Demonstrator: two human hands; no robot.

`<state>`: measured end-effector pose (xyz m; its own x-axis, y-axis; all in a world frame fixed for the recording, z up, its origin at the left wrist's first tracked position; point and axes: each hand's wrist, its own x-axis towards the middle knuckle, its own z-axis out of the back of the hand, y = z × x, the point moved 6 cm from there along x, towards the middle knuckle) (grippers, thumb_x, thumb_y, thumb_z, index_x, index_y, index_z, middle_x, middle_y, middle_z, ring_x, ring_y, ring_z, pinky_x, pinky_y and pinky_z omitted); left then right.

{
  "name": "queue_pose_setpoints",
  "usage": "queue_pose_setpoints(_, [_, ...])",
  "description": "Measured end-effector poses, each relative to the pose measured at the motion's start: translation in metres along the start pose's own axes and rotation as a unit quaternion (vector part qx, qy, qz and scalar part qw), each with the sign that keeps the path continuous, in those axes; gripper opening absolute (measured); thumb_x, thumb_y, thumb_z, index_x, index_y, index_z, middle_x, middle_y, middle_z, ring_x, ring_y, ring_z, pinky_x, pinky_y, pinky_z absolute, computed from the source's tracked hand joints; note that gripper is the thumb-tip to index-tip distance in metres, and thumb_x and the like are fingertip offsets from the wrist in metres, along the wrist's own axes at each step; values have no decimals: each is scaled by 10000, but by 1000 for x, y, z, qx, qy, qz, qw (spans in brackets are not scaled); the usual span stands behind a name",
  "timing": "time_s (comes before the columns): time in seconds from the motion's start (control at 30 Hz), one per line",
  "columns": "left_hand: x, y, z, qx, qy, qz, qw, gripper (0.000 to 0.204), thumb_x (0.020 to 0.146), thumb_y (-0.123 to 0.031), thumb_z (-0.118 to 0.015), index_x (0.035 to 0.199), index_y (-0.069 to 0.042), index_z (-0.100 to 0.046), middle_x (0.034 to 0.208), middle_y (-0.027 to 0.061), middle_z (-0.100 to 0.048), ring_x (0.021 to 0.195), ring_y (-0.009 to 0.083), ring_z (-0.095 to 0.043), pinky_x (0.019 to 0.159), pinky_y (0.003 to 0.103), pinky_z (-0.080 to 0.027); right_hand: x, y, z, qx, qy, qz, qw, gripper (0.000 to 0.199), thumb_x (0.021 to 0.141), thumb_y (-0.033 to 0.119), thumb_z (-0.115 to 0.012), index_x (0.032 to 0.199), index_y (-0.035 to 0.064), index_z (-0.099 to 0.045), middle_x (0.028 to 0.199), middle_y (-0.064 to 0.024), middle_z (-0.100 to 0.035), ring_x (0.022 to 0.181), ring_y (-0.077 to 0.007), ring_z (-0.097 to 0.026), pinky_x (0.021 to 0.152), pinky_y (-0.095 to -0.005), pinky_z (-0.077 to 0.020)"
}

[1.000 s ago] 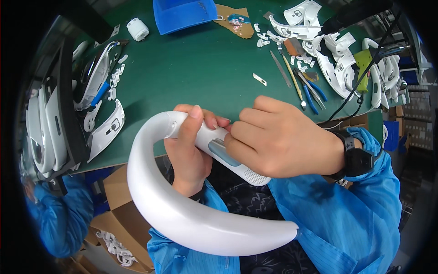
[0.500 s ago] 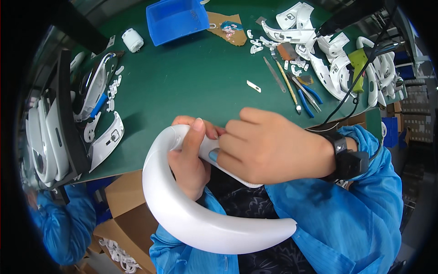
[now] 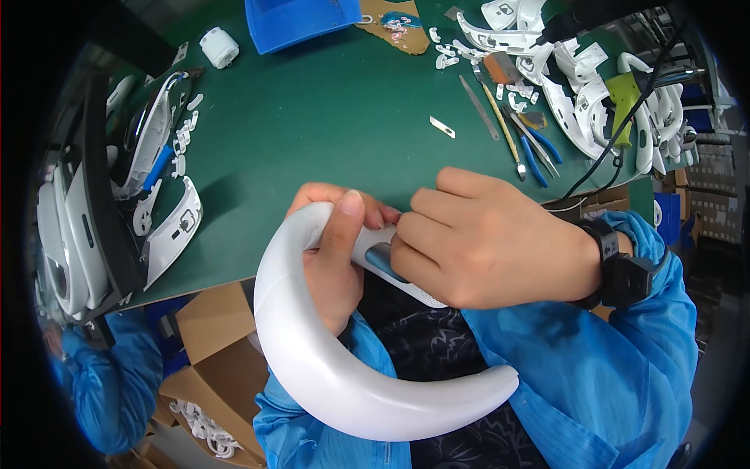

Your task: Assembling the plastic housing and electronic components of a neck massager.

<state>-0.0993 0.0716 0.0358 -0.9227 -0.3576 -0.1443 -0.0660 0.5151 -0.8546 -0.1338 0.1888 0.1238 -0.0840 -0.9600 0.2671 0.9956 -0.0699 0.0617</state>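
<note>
One white curved device lies toward six o'clock, gripped by the left hand; the right hand curls its fingers at its one-o'clock side, any pinch hidden. Firm bracing, light pressure seem wise.

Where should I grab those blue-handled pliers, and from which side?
Take the pliers by their blue handles, probably from your side of the green table: the handles spread apart and point toward you, with the metal tip facing away.

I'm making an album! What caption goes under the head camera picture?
Left hand gripping a crescent-shaped white device, right hand partly covering its gray panel, by a green workbench.
</note>
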Motion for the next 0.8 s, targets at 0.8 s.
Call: queue_pose_setpoints(0.8, [-5,0,6,77,-21,18,997,131,992,-154,-607,955,-50,-538,864,103,-681,738,121,-577,673,273,-461,5,8,-10,0,7,14,1000,116,669,179,-648,629,93,-580,716,-16,-485,745,-171,-518,610,-301,-374])
